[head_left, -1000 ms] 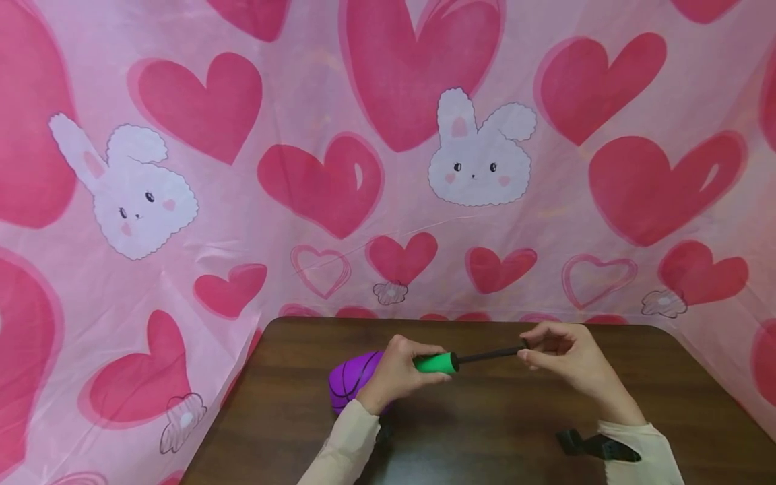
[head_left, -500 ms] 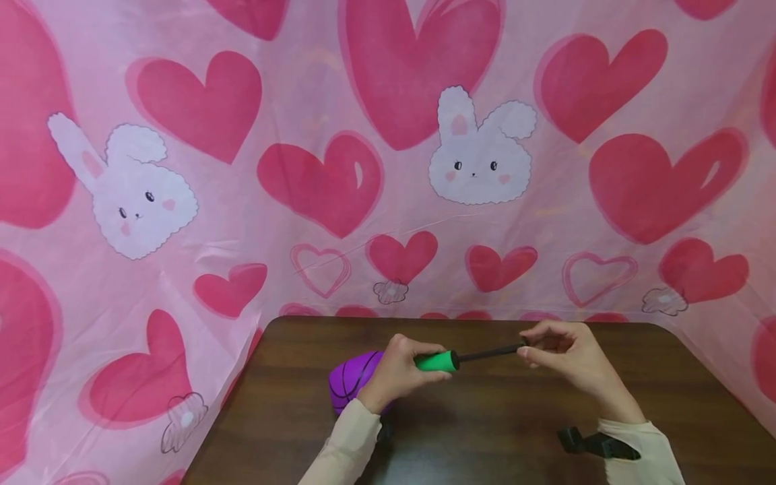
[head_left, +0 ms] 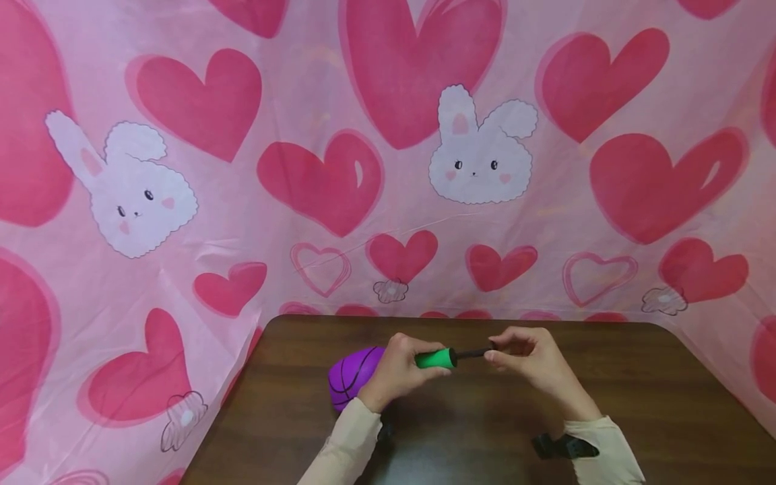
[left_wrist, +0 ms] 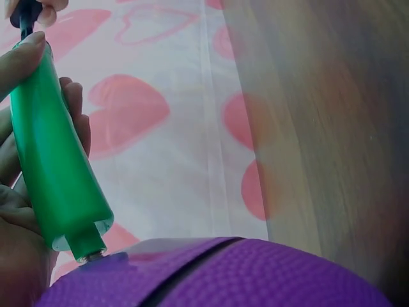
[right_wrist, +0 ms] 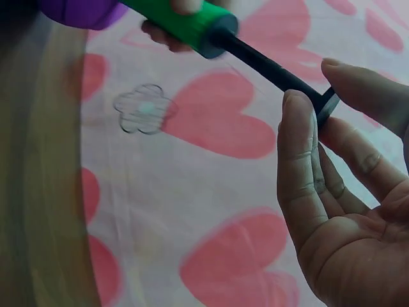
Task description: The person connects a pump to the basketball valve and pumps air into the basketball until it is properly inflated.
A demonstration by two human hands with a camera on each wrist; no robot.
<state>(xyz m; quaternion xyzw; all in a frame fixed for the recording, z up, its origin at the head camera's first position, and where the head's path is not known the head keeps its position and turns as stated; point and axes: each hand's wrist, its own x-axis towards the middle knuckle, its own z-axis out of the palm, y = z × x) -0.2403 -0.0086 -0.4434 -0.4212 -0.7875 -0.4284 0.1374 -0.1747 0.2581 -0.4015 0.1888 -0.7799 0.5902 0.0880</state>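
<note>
My left hand (head_left: 397, 370) grips the green barrel of a small hand pump (left_wrist: 57, 147). At its lower end, in the left wrist view, the pump's nozzle meets a purple ball (left_wrist: 255, 275) with black grooves. The ball looks partly soft and uneven in the head view, and the left hand covers part of it. From the barrel's other end a black plunger rod (right_wrist: 262, 64) sticks out a short way. My right hand (head_left: 533, 357) pinches the black handle at the rod's end between thumb and fingers.
Both hands are above a dark brown wooden table (head_left: 473, 438). Behind and beside it hangs a pink cloth (head_left: 291, 202) printed with hearts and rabbits. A black wrist strap (head_left: 566, 446) shows at the right sleeve.
My right hand has moved left toward the barrel, pushing the plunger rod partway in, so less of it shows. My left hand and the ball have stayed nearly still.
</note>
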